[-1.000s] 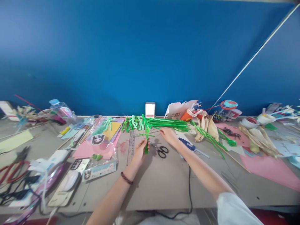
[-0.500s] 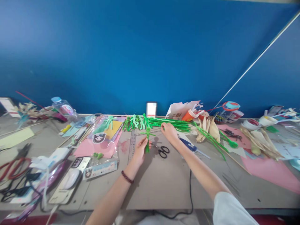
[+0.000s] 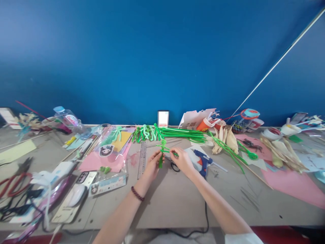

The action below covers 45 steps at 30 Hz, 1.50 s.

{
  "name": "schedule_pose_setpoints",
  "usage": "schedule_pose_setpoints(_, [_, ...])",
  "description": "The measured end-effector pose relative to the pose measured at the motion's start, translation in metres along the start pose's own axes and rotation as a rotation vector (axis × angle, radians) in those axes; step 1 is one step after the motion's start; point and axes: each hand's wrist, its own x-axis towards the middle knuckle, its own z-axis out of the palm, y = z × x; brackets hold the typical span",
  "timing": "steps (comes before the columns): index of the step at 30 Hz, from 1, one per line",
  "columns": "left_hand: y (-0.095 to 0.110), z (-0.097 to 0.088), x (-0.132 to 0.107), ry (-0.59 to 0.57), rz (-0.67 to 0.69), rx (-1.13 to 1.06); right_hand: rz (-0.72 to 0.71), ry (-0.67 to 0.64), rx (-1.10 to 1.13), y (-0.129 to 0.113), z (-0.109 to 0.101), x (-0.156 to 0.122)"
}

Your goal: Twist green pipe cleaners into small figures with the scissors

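Tabletop (image 3: 162, 208): scissors (image 3: 173, 167) partly behind right hand (image 3: 183, 160)

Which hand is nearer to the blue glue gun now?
Right. The right hand is just to the left of the glue gun; the left hand is farther left, gripping the green bundle.

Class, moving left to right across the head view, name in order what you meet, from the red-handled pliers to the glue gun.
Red-handled pliers, phone, ruler, left hand, green bundle, right hand, glue gun.
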Motion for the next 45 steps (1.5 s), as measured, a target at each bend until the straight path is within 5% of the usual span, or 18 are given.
schedule_pose_setpoints(27, [0.006, 0.001, -0.004, 0.097, 0.021, 0.103, 0.008, 0.012, -0.126, -0.008, 0.012, -0.014])
schedule_pose_setpoints(38, [0.003, -0.011, 0.002, -0.026, -0.177, -0.138, 0.052, -0.027, -0.006, 0.003, 0.013, -0.012])
schedule_pose_setpoints(45, [0.003, -0.006, -0.003, -0.163, -0.224, -0.026, 0.154, -0.021, 0.167, 0.010, 0.013, -0.007])
